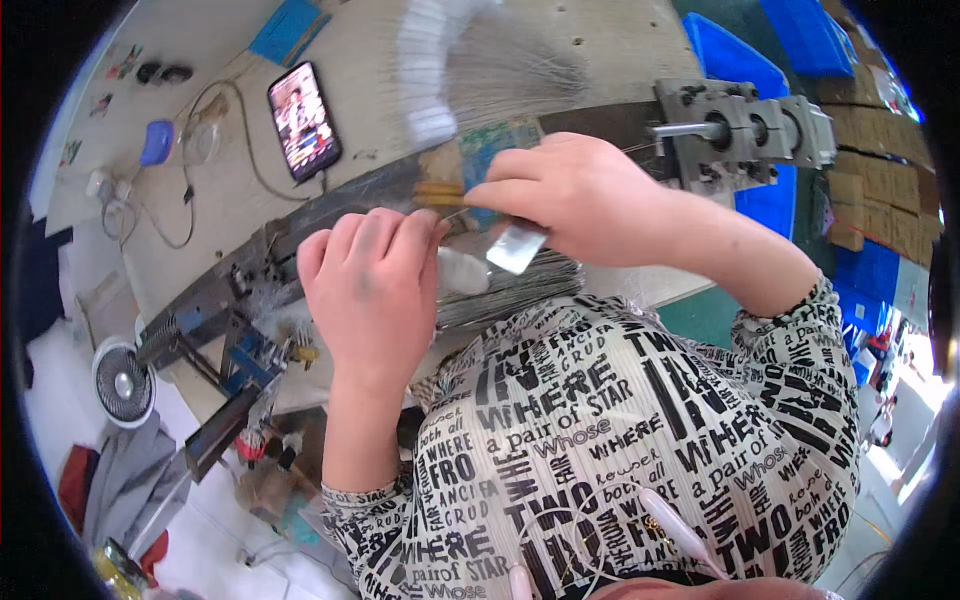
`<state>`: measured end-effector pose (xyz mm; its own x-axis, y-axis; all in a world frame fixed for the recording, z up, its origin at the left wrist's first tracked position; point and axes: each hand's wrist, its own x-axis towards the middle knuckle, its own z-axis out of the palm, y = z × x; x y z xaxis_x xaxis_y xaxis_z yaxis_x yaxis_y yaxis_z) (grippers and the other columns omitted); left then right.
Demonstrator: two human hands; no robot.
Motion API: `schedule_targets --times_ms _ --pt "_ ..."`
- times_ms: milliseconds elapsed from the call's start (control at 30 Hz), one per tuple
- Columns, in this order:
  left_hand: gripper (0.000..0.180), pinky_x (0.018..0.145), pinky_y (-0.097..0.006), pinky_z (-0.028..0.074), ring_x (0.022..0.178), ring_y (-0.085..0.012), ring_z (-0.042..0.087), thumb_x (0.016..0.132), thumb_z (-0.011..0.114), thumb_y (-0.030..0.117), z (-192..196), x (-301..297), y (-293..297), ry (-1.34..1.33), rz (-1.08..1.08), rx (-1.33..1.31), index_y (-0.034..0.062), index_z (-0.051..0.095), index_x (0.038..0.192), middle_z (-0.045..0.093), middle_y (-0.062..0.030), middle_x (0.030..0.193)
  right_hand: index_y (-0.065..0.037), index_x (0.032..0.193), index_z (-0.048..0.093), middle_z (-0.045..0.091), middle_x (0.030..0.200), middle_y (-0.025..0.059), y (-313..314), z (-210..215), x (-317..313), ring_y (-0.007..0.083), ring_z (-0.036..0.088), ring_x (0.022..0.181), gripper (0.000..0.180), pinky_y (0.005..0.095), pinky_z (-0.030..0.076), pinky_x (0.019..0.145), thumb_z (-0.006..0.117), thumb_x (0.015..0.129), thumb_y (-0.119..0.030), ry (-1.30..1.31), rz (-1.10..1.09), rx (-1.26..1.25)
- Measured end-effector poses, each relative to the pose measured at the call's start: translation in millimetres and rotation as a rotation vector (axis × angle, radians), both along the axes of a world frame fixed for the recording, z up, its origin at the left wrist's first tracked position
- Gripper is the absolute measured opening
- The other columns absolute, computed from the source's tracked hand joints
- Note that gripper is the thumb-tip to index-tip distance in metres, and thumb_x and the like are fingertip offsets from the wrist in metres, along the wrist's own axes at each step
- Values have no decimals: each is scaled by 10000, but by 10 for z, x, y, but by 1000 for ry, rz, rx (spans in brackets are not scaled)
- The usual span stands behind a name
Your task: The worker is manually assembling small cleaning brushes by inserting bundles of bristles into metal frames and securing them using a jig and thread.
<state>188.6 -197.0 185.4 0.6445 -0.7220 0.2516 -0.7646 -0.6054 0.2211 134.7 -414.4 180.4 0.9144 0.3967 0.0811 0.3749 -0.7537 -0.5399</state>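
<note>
My right hand (pixel 575 200) is closed, with a flat, shiny silvery-white piece (pixel 517 247) sticking out below its fingers. To its left, my left hand (pixel 368 275) has its fingers curled and thumb and forefinger pinched together; what lies in the pinch is too small to make out. Under and between the hands is a white rounded piece (pixel 463 271), partly covered by my left hand. A bundle of thin grey metal wires (pixel 525 288) lies close to my body. Beyond the hands, thin wires (pixel 515 70) fan out beside a curved row of blurred white pieces (pixel 425 75).
A lit phone (pixel 303 120) with a cable lies at the back left. Clamp-like metal machinery (pixel 745 130) stands at the right, before a blue bin (pixel 725 50). At the lower left are a small fan (pixel 124 383) and a blue metal fixture (pixel 245 355). Cardboard boxes (pixel 880 140) are stacked far right.
</note>
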Motion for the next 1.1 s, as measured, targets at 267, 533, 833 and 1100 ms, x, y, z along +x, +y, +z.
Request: schedule_targets --times_ms 267,533,833,1100 --pt "277 918 -353 422 966 -186 592 915 640 159 -515 -445 627 957 708 -987 31 581 1154 637 -61 1032 -117 964 650 630 872 43 373 -191 426 281 627 801 268 399 488 692 691 705 -60 -95 58 35" --pt "369 872 -339 474 997 -187 604 904 653 215 -363 -436 107 1888 402 -1300 -12 527 1165 631 -98 1037 -97 1019 642 645 924 65 470 -160 519 312 625 873 306 418 495 742 642 725 -11 93 52 55" --pt "344 900 -367 472 1028 -274 615 922 635 257 -822 -455 748 1201 529 -665 -4 594 1142 605 -174 1144 -85 1056 653 636 1052 85 468 -68 372 305 618 976 278 405 501 796 632 781 -47 -221 117 -29" --pt "361 790 -311 447 813 -108 552 936 643 375 -1008 -734 2077 1104 1237 -1341 43 617 1077 620 -9 937 -79 1265 534 580 1137 138 271 -397 136 358 584 1020 444 413 491 861 633 832 -73 164 9 41"
